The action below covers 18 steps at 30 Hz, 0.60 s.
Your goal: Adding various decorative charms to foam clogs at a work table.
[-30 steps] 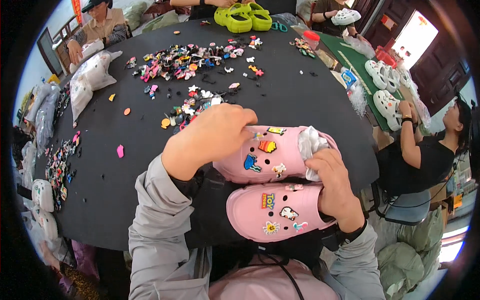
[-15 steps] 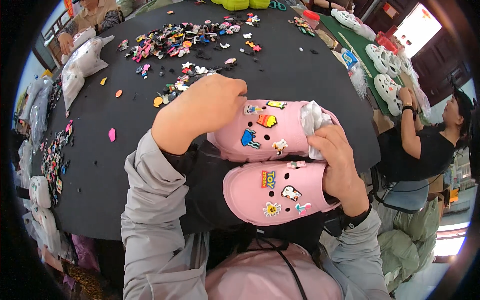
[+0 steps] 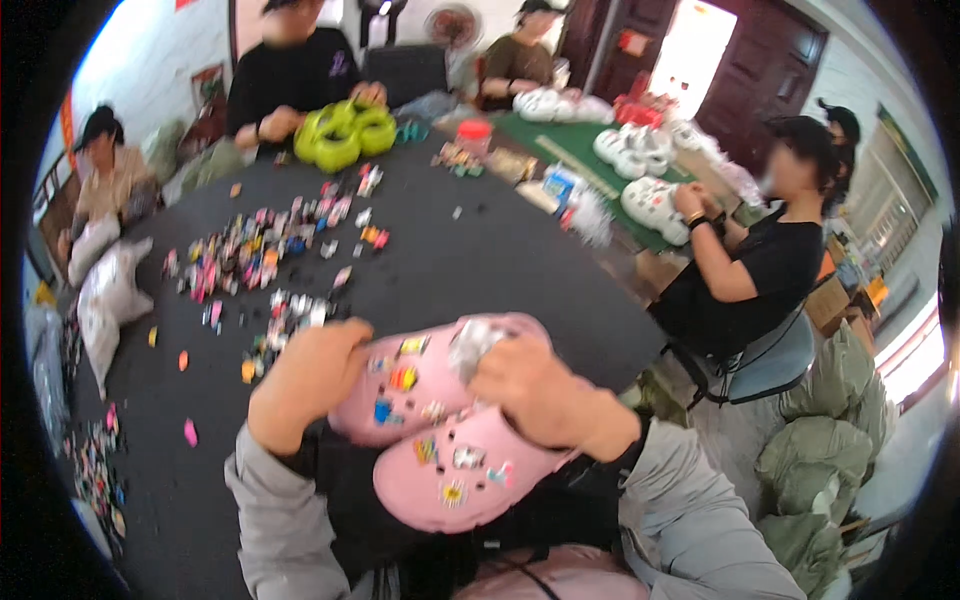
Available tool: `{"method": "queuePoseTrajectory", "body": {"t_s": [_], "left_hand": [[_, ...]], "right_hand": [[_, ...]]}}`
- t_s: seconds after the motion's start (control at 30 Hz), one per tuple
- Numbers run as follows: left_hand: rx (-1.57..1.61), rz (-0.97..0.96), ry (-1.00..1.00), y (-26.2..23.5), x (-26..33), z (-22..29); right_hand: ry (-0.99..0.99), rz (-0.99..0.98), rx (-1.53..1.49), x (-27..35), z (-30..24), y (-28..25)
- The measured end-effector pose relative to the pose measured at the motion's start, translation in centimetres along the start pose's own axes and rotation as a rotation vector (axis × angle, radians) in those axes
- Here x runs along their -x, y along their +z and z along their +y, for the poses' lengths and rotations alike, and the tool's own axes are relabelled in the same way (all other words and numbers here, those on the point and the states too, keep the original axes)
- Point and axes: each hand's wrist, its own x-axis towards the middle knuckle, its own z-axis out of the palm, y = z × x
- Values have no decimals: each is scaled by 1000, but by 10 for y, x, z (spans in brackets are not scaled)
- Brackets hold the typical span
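A pair of pink clogs lies side by side in front of me, toes to the left. The far clog (image 3: 452,361) carries several colourful charms, and crumpled white paper (image 3: 474,345) fills its opening. More charms, one like a flower, stud the near clog (image 3: 440,495). My left hand (image 3: 305,382) is closed at the far clog's toe, its fingertips partly hidden. My right hand (image 3: 535,390) is closed over the openings of both clogs, next to the paper; its thumb side is blurred.
Loose charms (image 3: 250,250) are heaped on the black table (image 3: 500,265), with more at the left edge. A white plastic bag (image 3: 115,300) lies far left. Across the table a person handles lime-green clogs (image 3: 345,135). At right, another person works on a white clog (image 3: 655,210) at a green table.
My view has tilted up, bringing more of the room and other people into sight. The clogs and my hands now appear lower and further left; both hands stay on the clogs.
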Motion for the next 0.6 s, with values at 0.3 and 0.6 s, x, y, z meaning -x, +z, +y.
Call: {"method": "queuePoseTrajectory", "body": {"t_s": [0.3, 0.6], "left_hand": [[41, 187, -116, 2, 6, 8], [-259, -256, 46, 68, 6, -3]], "right_hand": [[199, 216, 349, 34, 57, -73], [713, 254, 898, 116, 215, -100]]}}
